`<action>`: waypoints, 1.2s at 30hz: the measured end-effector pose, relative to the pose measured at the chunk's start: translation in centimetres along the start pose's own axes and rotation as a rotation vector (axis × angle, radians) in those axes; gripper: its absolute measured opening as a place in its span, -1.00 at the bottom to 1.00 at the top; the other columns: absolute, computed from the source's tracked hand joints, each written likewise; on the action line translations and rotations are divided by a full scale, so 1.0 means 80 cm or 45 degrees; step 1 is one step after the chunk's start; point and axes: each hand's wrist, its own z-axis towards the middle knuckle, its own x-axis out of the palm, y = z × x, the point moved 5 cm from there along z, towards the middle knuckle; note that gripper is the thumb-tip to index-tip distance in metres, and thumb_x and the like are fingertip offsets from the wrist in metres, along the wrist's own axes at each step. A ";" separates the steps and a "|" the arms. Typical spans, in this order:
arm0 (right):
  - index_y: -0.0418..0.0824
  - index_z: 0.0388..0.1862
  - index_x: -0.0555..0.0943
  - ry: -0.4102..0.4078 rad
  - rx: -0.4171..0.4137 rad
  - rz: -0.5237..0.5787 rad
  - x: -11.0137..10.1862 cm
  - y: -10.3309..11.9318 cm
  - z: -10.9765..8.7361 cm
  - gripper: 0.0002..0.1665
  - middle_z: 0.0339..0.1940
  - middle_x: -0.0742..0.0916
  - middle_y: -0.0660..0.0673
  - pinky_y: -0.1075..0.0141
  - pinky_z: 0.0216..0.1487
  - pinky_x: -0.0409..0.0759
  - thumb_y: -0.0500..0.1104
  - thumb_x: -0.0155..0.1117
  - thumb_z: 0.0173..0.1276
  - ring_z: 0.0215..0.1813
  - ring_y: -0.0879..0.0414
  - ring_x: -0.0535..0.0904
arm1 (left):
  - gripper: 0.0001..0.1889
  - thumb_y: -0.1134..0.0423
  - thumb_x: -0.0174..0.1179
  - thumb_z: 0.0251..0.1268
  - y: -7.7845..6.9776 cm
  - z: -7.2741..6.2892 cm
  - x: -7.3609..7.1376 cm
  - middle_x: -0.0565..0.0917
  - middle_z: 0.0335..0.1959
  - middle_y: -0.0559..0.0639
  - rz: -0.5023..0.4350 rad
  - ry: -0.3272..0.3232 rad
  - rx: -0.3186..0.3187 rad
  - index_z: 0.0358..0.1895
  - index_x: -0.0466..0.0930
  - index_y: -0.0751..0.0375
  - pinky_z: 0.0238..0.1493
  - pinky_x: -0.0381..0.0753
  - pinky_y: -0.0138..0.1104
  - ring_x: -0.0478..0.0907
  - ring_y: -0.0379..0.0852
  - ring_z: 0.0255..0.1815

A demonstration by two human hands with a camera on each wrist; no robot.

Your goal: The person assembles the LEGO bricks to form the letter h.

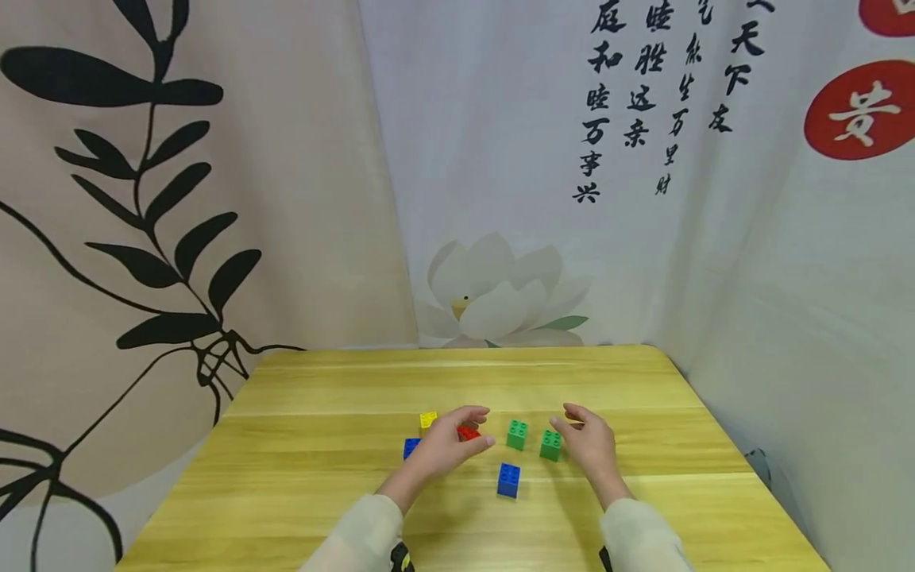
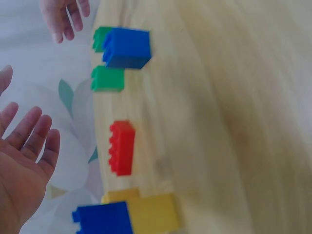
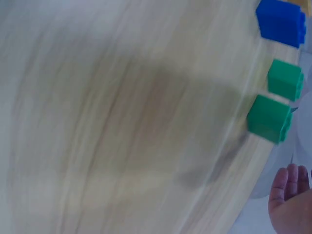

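Observation:
My left hand [image 1: 445,446] hovers above the table with its fingers loosely extended. In the head view it partly hides a red building block [image 1: 468,433]; the left wrist view shows the whole red block standing apart from the palm. My right hand [image 1: 593,451] is held in the air just right of a green block [image 1: 550,446], its fingers slightly bent and nothing in them. A second green block [image 1: 517,434] stands to the left of that one. Closer to me is a blue block [image 1: 508,481], between the two hands.
Left of my left hand, another blue block [image 1: 411,447] and a yellow block [image 1: 427,421] stand close together, partly covered. In the left wrist view more yellow [image 2: 153,214] shows beside the blue. A printed curtain hangs behind the wooden table [image 1: 322,477].

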 end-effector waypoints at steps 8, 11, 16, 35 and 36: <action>-0.31 0.41 0.41 0.098 0.039 0.009 -0.002 -0.024 -0.001 -0.34 0.36 0.48 -0.34 -0.01 0.09 0.57 -0.01 0.27 0.45 0.25 -0.22 0.47 | -0.50 0.03 0.32 0.32 0.025 -0.005 0.033 0.59 0.16 0.04 -0.130 0.029 -0.106 0.29 0.52 0.03 0.16 0.50 0.03 0.49 0.11 0.19; -0.28 0.43 0.39 0.149 0.070 0.038 0.004 -0.035 -0.003 -0.32 0.40 0.45 -0.32 -0.03 0.11 0.55 0.00 0.28 0.45 0.28 -0.20 0.45 | -0.49 0.06 0.34 0.31 0.037 -0.009 0.043 0.59 0.15 0.09 -0.157 0.043 -0.138 0.29 0.52 0.08 0.10 0.52 0.03 0.50 0.07 0.13; -0.27 0.45 0.37 0.179 0.097 0.068 0.010 -0.052 -0.004 -0.28 0.40 0.45 -0.34 -0.09 0.16 0.51 -0.02 0.32 0.41 0.30 -0.24 0.42 | -0.45 0.12 0.37 0.27 0.052 -0.011 0.056 0.60 0.11 0.07 -0.168 0.072 -0.192 0.29 0.50 0.19 0.09 0.54 0.01 0.52 0.03 0.08; -0.36 0.40 0.40 0.215 0.134 0.195 0.023 -0.071 0.002 -0.26 0.26 0.57 -0.37 0.02 0.13 0.57 -0.14 0.42 0.31 0.26 -0.26 0.51 | -0.49 0.12 0.45 0.15 0.077 -0.007 0.082 0.63 -0.08 -0.17 -0.176 0.116 -0.212 0.19 0.60 0.10 0.10 0.54 -0.06 0.54 -0.10 -0.03; -0.37 0.40 0.40 0.216 0.135 0.203 0.023 -0.072 0.003 -0.26 0.26 0.57 -0.37 0.03 0.13 0.58 -0.15 0.42 0.31 0.25 -0.26 0.51 | -0.49 0.12 0.45 0.15 0.077 -0.007 0.083 0.63 -0.08 -0.17 -0.175 0.118 -0.203 0.19 0.60 0.11 0.10 0.54 -0.06 0.54 -0.10 -0.03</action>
